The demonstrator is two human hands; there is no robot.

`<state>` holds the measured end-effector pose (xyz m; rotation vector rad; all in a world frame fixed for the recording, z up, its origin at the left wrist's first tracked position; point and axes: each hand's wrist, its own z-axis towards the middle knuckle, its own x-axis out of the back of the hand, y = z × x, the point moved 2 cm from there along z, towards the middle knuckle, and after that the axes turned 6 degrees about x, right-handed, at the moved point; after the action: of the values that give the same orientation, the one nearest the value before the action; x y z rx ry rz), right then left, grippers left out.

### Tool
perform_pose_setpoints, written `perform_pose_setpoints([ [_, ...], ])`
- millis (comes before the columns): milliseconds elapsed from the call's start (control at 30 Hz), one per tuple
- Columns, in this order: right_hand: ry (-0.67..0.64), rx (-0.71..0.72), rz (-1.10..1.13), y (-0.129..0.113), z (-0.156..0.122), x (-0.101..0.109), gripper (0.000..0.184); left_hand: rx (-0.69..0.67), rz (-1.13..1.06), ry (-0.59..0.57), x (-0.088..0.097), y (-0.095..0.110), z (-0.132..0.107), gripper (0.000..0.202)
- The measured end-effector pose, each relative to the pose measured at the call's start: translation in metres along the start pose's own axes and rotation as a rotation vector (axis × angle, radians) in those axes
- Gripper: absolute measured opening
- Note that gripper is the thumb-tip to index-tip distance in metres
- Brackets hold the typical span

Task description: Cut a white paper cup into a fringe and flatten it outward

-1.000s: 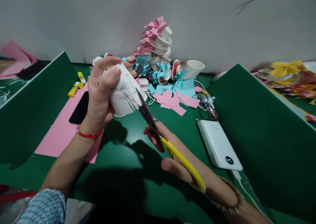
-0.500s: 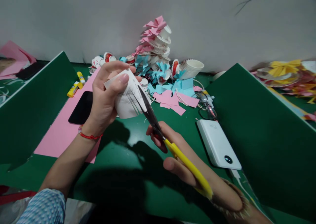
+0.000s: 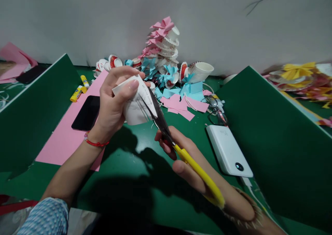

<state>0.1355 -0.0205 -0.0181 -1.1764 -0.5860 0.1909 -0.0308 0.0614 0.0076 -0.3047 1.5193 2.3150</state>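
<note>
My left hand point(image 3: 114, 107) is closed round a white paper cup point(image 3: 135, 105), held on its side above the green table point(image 3: 129, 166). The cup's wall shows several slits running from the rim. My right hand point(image 3: 197, 172) grips yellow-handled scissors point(image 3: 181, 150). Their dark blades reach up and left into the cup's rim, between the slits. A red string bracelet sits on my left wrist.
A pink sheet point(image 3: 64, 138) with a black phone point(image 3: 86, 113) lies at the left, glue sticks point(image 3: 77, 91) behind it. A white power bank point(image 3: 228, 150) and glasses point(image 3: 216, 109) lie at the right. Paper cups and pink and blue paper bows point(image 3: 163, 58) pile up at the wall. Green dividers point(image 3: 272, 131) stand on both sides.
The cup and my left hand have shifted a little to the right and down. The scissors have slid further up into the cup's rim.
</note>
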Motion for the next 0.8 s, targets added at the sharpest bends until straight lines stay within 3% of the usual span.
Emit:
perform_pose_setpoints([
  [400, 0.017, 0.000, -0.023, -0.0027, 0.0002, 0.0010, 0.061, -0.032, -0.037, -0.056, 0.0018, -0.0018, 0.0015, 0.018],
  [633, 0.038, -0.034, -0.044, -0.0029, 0.0007, 0.0005, 0.062, -0.013, -0.016, -0.029, -0.0001, -0.0002, -0.0007, 0.020],
  [800, 0.066, -0.025, -0.044, -0.0025, 0.0012, -0.0014, 0.062, -0.068, -0.058, -0.079, -0.0008, -0.0020, -0.0001, 0.011],
])
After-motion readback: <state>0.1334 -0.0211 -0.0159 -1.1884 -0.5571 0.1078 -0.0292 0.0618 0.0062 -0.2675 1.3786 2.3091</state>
